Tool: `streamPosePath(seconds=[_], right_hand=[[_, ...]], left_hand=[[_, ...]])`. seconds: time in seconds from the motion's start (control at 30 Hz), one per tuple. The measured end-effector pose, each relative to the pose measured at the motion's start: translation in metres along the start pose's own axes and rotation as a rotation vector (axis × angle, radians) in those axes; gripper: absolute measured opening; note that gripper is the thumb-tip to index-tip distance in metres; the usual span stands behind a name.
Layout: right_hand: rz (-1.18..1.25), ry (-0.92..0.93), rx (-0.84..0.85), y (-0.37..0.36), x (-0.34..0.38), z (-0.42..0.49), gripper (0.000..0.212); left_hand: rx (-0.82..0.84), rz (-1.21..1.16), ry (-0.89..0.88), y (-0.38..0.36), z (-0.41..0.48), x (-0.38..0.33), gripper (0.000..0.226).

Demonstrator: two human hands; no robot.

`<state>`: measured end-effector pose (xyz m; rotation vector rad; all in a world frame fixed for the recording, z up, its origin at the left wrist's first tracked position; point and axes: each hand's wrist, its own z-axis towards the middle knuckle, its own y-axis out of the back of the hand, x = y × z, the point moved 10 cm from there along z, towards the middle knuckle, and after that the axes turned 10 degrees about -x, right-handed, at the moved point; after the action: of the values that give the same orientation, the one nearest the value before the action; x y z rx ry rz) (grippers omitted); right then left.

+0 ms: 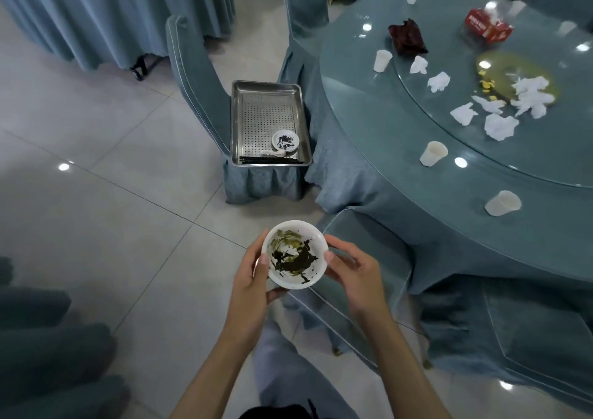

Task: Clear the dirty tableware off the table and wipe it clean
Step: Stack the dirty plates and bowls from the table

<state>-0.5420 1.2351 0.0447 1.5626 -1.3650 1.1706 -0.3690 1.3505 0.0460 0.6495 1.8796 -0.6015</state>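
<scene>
Both grips share one load: the left grip (253,277) has its thumb laid over the near-left rim of a white bowl (295,255) with its fingers curled beneath, and the right grip (353,274) pinches the opposite rim, thumb on the edge. The white bowl sits level between them, smeared inside with dark and greenish leftovers, and is carried over the tiled floor (96,194), off the surface and well short of the tray. That steel tray (266,110), perforated in its base, rests on the seat of a covered chair (192,75) straight ahead of the grips, just beside the cloth-draped round surface (369,113). In the tray's near end lie a small dirty dish (285,141), a white spoon (272,153) touching it, and black chopsticks (269,161) along the near wall. To the right of the grips, the surface carries several paper cups (433,153), one tipped on its side near the edge, crumpled tissues (500,126) on the glass turntable (481,162), a dark red cloth (407,36), a red tissue box (487,25), and a yellowish spill with crumbs (500,65).
</scene>
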Motion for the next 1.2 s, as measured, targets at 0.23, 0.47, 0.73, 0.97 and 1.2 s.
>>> streamPosePath(seconds=[0.23,0.47,0.73,0.97,1.2], right_hand=[[0.042,-0.018,-0.097,-0.062,0.0,0.104,0.025],[0.098,-0.123,-0.185,-0.116,0.009,0.195,0.018],[0.121,-0.173,-0.273,-0.168,-0.002,0.29,0.02],[0.013,-0.227,-0.38,-0.224,-0.019,0.387,0.022],[-0.14,-0.239,-0.321,-0.286,-0.047,0.502,0.024]], left_hand=[[0.006,0.094,0.034,0.001,0.135,-0.022,0.035],[0.086,0.191,0.045,-0.03,0.257,-0.066,0.029],[0.163,0.277,0.146,-0.045,0.385,-0.067,0.029],[0.226,0.287,0.28,-0.048,0.522,-0.053,0.033],[0.222,0.289,0.358,-0.055,0.654,-0.024,0.029]])
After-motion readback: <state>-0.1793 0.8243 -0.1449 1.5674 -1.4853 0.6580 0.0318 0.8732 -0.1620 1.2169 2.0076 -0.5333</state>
